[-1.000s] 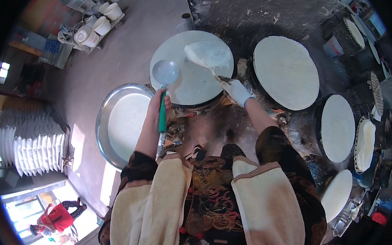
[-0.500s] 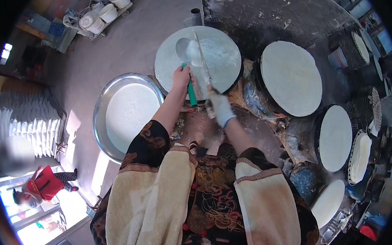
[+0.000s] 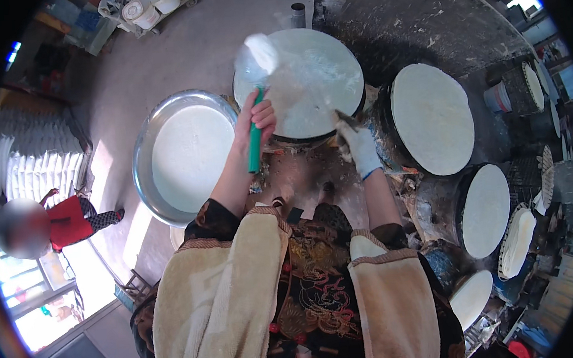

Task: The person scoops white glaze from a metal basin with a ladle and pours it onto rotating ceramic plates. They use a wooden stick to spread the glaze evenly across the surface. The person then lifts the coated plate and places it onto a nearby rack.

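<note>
My left hand [image 3: 258, 120], bare, is closed around the green handle of a ladle [image 3: 255, 148]. The ladle's round head is blurred over the left edge of a large round griddle [image 3: 325, 108], with white batter [image 3: 262, 54] in it. A pale, wet layer coats the griddle. My right hand [image 3: 359, 147], in a whitish glove, is closed at the griddle's near right edge. It grips a thin scraper [image 3: 338, 115], mostly smeared by motion. Left of the griddle stands a wide metal basin [image 3: 143, 171] of white batter.
More round griddles [image 3: 432, 119] with pale sheets on them curve down my right side. A low dark wall [image 3: 414, 20] runs behind. White buckets [image 3: 165, 0] stand at the far left. A person in red [image 3: 72, 221] is at the left, near stacked white sheets [image 3: 43, 171].
The ladle has come up and left from the griddle's middle, carrying batter. My right hand has swung right with the scraper, away from the ladle. The person in red has shifted.
</note>
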{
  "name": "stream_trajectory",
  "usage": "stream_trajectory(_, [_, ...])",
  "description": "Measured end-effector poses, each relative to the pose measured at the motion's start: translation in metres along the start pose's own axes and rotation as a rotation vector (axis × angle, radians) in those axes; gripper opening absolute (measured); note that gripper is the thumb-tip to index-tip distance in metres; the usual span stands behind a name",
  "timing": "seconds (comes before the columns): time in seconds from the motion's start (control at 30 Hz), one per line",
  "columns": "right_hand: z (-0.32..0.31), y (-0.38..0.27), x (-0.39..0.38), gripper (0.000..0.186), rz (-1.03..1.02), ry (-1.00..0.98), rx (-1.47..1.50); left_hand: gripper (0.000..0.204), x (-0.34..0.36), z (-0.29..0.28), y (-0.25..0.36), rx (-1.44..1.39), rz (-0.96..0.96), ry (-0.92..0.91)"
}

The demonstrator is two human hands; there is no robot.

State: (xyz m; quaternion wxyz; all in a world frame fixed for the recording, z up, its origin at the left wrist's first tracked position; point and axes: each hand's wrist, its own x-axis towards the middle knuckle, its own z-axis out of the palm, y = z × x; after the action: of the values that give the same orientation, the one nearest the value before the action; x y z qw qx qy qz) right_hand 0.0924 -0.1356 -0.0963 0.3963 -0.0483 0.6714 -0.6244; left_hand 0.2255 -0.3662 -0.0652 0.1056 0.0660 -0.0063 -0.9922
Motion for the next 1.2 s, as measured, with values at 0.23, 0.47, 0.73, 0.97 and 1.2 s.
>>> stream_trajectory(0.23, [0.044,0.041,-0.035,0.044,-0.133,-0.11,-0.5,0.022,-0.094,-0.001,0.049,0.017,0.089,0.136])
stream_trajectory(0.47, [-0.009,0.069,-0.14,0.046,0.015,0.112,-0.13,0.022,-0.206,-0.09,0.086,-0.032,0.16,0.409])
stream_trajectory(0.73, [-0.052,0.125,-0.209,0.047,-0.324,0.371,-0.702,0.02,-0.234,-0.142,0.097,0.037,0.195,0.649])
stream_trajectory(0.97, [-0.059,0.114,-0.206,0.051,0.124,0.384,-1.33,0.031,-0.236,-0.148,0.094,1.458,0.358,1.158])
stream_trajectory(1.2, [-0.064,0.112,-0.206,0.046,-0.21,0.59,-1.126,0.052,-0.288,-0.113,0.108,2.696,0.353,1.196])
